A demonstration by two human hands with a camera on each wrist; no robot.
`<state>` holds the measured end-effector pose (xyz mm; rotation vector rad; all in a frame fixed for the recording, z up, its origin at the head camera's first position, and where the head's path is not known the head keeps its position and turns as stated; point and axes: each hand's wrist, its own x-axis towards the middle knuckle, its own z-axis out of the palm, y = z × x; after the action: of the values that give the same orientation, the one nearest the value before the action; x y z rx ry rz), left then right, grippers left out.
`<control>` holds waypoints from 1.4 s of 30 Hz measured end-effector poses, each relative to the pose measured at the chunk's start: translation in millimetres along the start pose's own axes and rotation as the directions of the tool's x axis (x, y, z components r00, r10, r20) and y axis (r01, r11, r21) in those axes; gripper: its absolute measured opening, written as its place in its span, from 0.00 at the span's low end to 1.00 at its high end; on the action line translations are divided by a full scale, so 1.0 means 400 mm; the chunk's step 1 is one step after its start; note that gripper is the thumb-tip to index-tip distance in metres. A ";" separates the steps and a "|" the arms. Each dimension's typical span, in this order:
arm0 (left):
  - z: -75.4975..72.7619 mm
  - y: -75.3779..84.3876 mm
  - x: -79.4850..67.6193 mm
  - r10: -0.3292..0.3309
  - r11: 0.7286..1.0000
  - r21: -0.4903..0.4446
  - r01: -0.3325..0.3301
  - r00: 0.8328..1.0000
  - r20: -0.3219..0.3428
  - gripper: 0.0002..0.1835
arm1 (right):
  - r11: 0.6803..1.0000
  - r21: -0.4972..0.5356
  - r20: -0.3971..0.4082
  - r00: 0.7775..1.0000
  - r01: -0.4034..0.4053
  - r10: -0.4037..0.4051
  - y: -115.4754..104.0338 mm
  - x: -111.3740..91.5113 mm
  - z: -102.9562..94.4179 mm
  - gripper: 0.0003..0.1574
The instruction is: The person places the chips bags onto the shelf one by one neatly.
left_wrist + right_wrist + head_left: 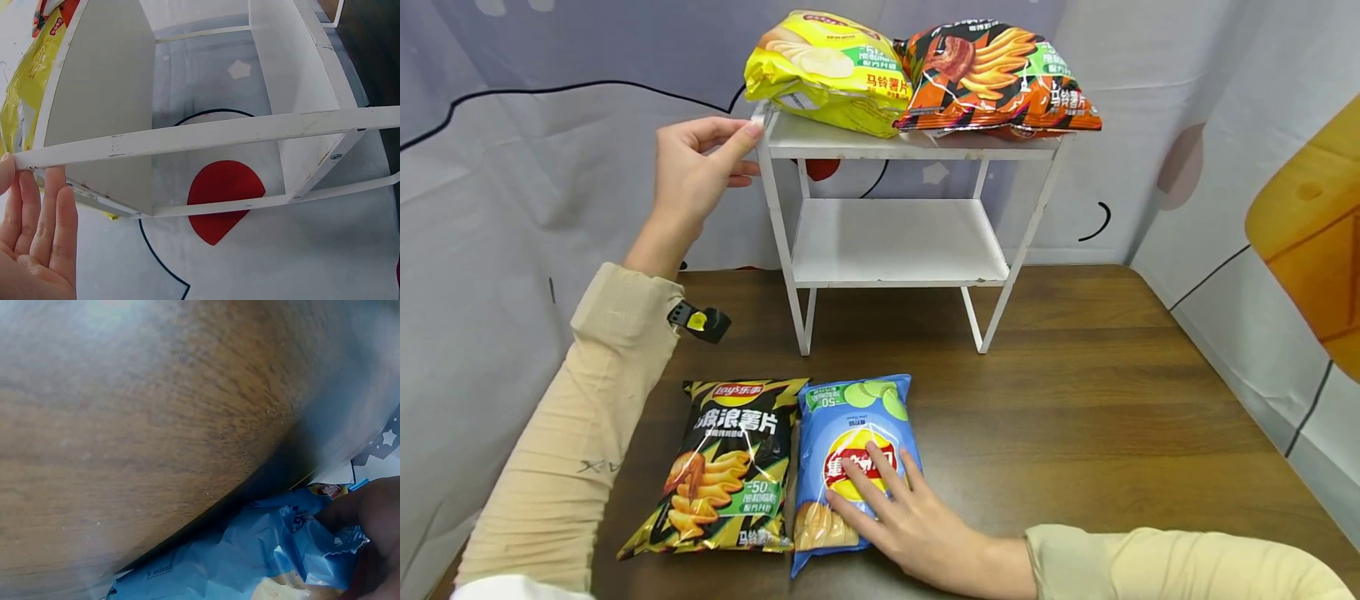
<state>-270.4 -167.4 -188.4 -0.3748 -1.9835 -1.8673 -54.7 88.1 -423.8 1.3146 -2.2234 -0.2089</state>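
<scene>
In the head view, my left hand pinches the top left front corner of a white two-tier shelf, thumb on one side and fingers on the other. The left wrist view shows those fingers at the end of the white frame bar. My right hand rests with spread, straight fingers on a blue bag of potato chips lying on the table. Beside that bag, to its left, lies a black bag of potato chips. The right wrist view shows the blue bag's crinkled side.
On the shelf's top lie a yellow chip bag and an orange-and-black chip bag, side by side. The shelf stands at the back of the brown wooden table. A patterned cloth hangs behind.
</scene>
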 end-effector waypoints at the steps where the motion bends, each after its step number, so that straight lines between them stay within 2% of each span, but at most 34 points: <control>1: -0.001 0.000 0.000 0.002 1.000 0.000 -0.002 1.000 0.000 0.07 | 1.000 -0.019 -0.010 1.000 0.004 -0.005 0.000 0.001 0.001 0.31; 6: -0.002 0.000 -0.001 0.003 1.000 0.006 -0.003 1.000 -0.002 0.07 | 0.997 -0.077 -0.041 0.999 0.016 -0.020 0.002 0.004 0.000 0.30; 17: -0.003 0.000 -0.001 -0.010 1.000 0.013 0.010 1.000 0.000 0.08 | 0.999 -0.039 -0.047 0.999 -0.024 0.022 0.005 0.007 -0.011 0.31; 26: -0.003 -0.001 0.000 0.001 0.999 0.033 -0.001 1.000 -0.001 0.10 | 1.000 -0.020 -0.102 0.995 -0.021 0.019 0.016 0.015 -0.024 0.30; 32: -0.001 -0.003 0.004 0.001 1.000 0.030 -0.001 1.000 0.002 0.10 | 1.000 0.005 -0.102 0.995 -0.022 0.023 0.033 0.017 -0.035 0.29; 42: 0.000 -0.001 0.002 0.003 1.000 0.018 -0.003 1.000 -0.002 0.08 | 0.999 -0.050 -0.216 0.976 0.019 -0.029 0.069 0.029 -0.065 0.26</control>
<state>-271.2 -167.4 -188.5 -0.3703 -1.9961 -1.8467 -66.3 95.9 -386.8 1.2754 -2.0086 -0.1200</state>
